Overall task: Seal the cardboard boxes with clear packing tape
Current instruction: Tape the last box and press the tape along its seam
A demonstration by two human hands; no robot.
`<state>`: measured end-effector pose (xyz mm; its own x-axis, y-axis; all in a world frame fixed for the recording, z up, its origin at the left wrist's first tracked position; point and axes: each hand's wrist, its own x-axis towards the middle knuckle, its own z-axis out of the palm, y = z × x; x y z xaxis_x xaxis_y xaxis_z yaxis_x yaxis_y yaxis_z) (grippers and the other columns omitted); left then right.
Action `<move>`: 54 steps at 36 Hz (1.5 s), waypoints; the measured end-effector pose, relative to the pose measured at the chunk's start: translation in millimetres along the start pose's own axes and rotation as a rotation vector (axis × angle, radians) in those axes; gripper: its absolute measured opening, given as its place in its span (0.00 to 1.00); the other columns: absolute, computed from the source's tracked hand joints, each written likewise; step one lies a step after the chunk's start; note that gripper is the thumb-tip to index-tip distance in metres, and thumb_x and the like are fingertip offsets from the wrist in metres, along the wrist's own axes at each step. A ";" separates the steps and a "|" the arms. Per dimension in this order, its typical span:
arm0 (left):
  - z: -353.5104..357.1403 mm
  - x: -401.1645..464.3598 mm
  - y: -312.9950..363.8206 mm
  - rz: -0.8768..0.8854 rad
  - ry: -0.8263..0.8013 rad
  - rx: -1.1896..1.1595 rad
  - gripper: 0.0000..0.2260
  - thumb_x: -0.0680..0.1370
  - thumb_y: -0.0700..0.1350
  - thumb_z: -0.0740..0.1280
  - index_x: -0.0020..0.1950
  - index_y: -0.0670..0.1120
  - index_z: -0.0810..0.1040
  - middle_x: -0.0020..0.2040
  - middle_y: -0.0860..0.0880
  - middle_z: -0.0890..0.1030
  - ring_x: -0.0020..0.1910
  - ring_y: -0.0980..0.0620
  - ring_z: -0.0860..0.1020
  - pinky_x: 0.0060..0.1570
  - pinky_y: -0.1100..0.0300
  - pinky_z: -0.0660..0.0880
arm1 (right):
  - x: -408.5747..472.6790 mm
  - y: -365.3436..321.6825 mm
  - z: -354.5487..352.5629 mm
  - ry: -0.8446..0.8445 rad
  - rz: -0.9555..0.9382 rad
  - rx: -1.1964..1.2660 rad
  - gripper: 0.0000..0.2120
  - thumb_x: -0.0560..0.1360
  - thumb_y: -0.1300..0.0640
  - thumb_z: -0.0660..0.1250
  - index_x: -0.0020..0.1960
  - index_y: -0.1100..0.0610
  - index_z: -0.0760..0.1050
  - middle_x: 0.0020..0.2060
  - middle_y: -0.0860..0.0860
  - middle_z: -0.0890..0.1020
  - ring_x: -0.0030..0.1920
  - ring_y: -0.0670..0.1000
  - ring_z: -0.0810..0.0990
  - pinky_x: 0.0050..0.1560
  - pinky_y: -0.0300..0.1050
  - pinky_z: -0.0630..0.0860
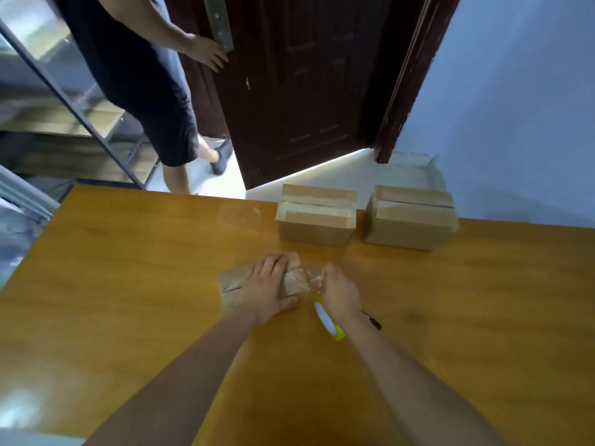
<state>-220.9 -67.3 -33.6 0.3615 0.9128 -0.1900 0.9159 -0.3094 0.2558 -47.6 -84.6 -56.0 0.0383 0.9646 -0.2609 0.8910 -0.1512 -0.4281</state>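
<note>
A small, flat cardboard box (231,281) of plain brown board is positioned near the middle of the orange-brown wooden surface (128,284). The seam between its top flaps is visible as a dark line. The left hand (269,289) is laid flat on the box, fingers spread and straight. A strip of clear packing tape (306,280), glossy and wrinkled, is stretched from the box top to the right hand (339,292), by which it is pinched with curled fingers. The tape roll (328,318), with a yellow core, is located just below that hand. A dark thin object (373,320) lies beside the right wrist; its type cannot be determined.

Boxes counted: three. Two larger boxes (317,214) (412,217) are placed side by side at the far edge, glossy tape showing over their tops. Tape rolls counted: one.
</note>
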 end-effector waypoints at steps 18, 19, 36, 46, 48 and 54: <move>5.1 0.9 -4.3 -0.006 0.020 -0.048 0.39 0.73 0.63 0.65 0.76 0.50 0.52 0.74 0.51 0.57 0.73 0.49 0.56 0.70 0.54 0.55 | -1.3 16.2 6.4 -0.416 0.186 -0.206 0.12 0.79 0.63 0.57 0.58 0.64 0.76 0.58 0.61 0.79 0.58 0.59 0.78 0.54 0.48 0.75; 5.7 1.1 -4.4 -0.007 0.027 -0.046 0.38 0.73 0.63 0.65 0.77 0.51 0.52 0.74 0.51 0.57 0.73 0.49 0.57 0.70 0.54 0.56 | -2.0 14.1 7.6 -0.422 0.184 -0.245 0.11 0.79 0.65 0.57 0.54 0.63 0.77 0.57 0.60 0.79 0.57 0.58 0.79 0.51 0.47 0.75; 8.6 1.6 -9.0 0.014 0.048 -0.071 0.39 0.73 0.64 0.65 0.77 0.51 0.52 0.74 0.51 0.57 0.73 0.48 0.57 0.70 0.55 0.53 | 31.8 -9.9 13.4 -0.214 0.218 -0.276 0.13 0.76 0.69 0.59 0.59 0.61 0.74 0.58 0.58 0.78 0.58 0.58 0.78 0.47 0.46 0.74; 9.0 3.9 -13.6 0.033 0.051 -0.074 0.38 0.73 0.64 0.64 0.77 0.50 0.53 0.74 0.50 0.58 0.73 0.47 0.57 0.69 0.54 0.53 | 63.4 -1.9 25.4 -0.345 0.108 -0.379 0.13 0.78 0.64 0.58 0.61 0.60 0.75 0.70 0.61 0.63 0.59 0.60 0.76 0.49 0.49 0.75; 9.0 4.2 -13.7 0.036 0.055 -0.074 0.39 0.73 0.63 0.65 0.77 0.49 0.53 0.74 0.50 0.58 0.73 0.47 0.57 0.70 0.53 0.53 | 66.4 -1.5 25.6 -0.373 0.109 -0.397 0.13 0.78 0.65 0.58 0.60 0.61 0.75 0.69 0.62 0.66 0.59 0.61 0.76 0.50 0.50 0.76; 10.6 3.9 -12.0 0.037 0.068 -0.059 0.38 0.74 0.63 0.64 0.77 0.48 0.53 0.74 0.49 0.58 0.74 0.47 0.55 0.70 0.52 0.53 | 71.5 -3.7 29.4 -0.379 0.129 -0.442 0.18 0.79 0.64 0.56 0.69 0.62 0.69 0.67 0.61 0.69 0.60 0.59 0.77 0.53 0.50 0.76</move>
<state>-228.6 -62.8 -47.5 0.3799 0.9178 -0.1150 0.8897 -0.3285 0.3171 -61.5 -21.4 -98.5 0.0666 0.7876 -0.6126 0.9968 -0.0790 0.0068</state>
